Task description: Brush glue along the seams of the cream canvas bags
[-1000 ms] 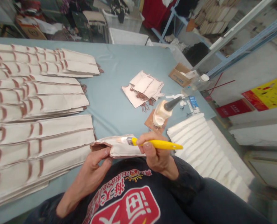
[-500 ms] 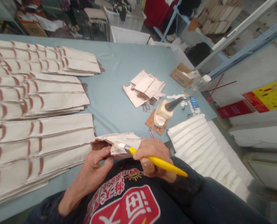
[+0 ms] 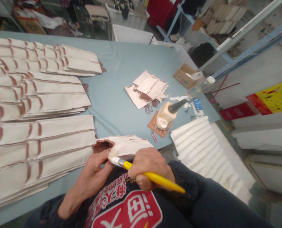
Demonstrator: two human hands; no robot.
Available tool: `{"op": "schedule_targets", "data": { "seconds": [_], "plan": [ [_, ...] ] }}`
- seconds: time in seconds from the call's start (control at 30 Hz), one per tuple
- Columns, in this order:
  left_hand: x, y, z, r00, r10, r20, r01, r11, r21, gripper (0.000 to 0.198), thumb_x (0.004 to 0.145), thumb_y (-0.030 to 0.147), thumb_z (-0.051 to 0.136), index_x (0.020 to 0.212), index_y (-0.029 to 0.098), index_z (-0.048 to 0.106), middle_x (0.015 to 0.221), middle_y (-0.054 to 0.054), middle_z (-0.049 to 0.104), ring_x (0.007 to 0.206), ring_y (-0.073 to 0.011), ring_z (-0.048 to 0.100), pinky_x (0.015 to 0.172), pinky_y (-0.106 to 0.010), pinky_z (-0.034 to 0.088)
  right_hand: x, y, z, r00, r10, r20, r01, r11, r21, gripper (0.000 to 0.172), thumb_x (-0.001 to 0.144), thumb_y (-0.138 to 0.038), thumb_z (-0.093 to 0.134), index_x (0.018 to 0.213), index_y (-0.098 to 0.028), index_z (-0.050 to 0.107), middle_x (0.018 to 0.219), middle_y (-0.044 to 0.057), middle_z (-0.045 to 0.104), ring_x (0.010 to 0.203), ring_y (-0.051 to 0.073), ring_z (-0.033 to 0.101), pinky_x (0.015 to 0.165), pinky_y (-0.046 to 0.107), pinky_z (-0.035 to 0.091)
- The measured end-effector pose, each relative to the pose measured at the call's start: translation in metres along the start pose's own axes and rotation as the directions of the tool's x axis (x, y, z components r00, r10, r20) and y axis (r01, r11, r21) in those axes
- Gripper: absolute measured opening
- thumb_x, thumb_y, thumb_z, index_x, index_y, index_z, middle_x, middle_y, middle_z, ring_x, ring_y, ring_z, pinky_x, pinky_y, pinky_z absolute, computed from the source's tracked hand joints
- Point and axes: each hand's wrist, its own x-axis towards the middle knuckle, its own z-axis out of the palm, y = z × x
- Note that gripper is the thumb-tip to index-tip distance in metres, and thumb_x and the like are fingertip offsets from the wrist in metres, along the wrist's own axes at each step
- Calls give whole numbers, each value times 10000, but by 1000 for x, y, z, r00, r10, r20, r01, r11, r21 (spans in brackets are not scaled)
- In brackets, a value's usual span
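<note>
My right hand [image 3: 151, 167] is closed around a yellow-handled paintbrush [image 3: 163, 181], whose pale bristles touch the edge of a cream fabric piece [image 3: 131, 142]. That piece has brown edging and an opening at its left end, and lies at the table's near edge. Pinched at its near left edge is my left hand [image 3: 90, 177], right beside the bristles. Beyond the right hand, a cream-coloured plastic container [image 3: 164, 117] with a dark grey part sticking out of its top stands on a brown square board [image 3: 152, 123]. A small pink tool [image 3: 154, 136] lies by the board.
Rows of stacked cream pieces with brown trim [image 3: 43, 136] cover the left of the blue-green table [image 3: 112, 104]. A smaller pile [image 3: 148, 88] lies mid-table. A cardboard box [image 3: 185, 76] and a clear bottle [image 3: 206, 84] stand at the right, near layered white material [image 3: 202, 148].
The brush and my right hand have moved left and toward my body, bringing the bristles down to the near edge by my left fingertips. My left hand stays nearly in place.
</note>
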Motion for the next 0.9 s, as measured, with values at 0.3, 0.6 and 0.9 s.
{"op": "schedule_targets", "data": {
  "seconds": [0.3, 0.6, 0.9],
  "plan": [
    [0, -4, 2, 993, 118, -31, -115, 990, 82, 266, 897, 140, 523, 682, 201, 667, 578, 32, 650, 506, -132, 558, 527, -221, 432, -2, 2, 4, 980, 192, -51, -194, 980, -44, 270, 1075, -309, 464, 886, -239, 643, 663, -38, 691, 532, 112, 641, 565, 241, 566],
    [1, -4, 3, 994, 101, -46, -97, 992, 82, 247, 898, 145, 523, 742, 185, 710, 665, 16, 726, 588, -150, 644, 585, -229, 491, -1, 4, 5, 983, 180, -38, -182, 980, -83, 315, 1103, -345, 435, 881, -238, 632, 686, -29, 717, 543, 110, 662, 579, 233, 565],
    [2, -5, 10, 999, 32, 3, -32, 999, -18, 272, 958, 165, 555, 1011, 199, 819, 876, -9, 804, 743, -177, 673, 722, -256, 514, -5, 1, 2, 1000, 1, 18, 2, 992, -129, 284, 1092, -294, 441, 905, -233, 646, 606, -36, 656, 498, 120, 614, 526, 249, 525]
  ]
}}
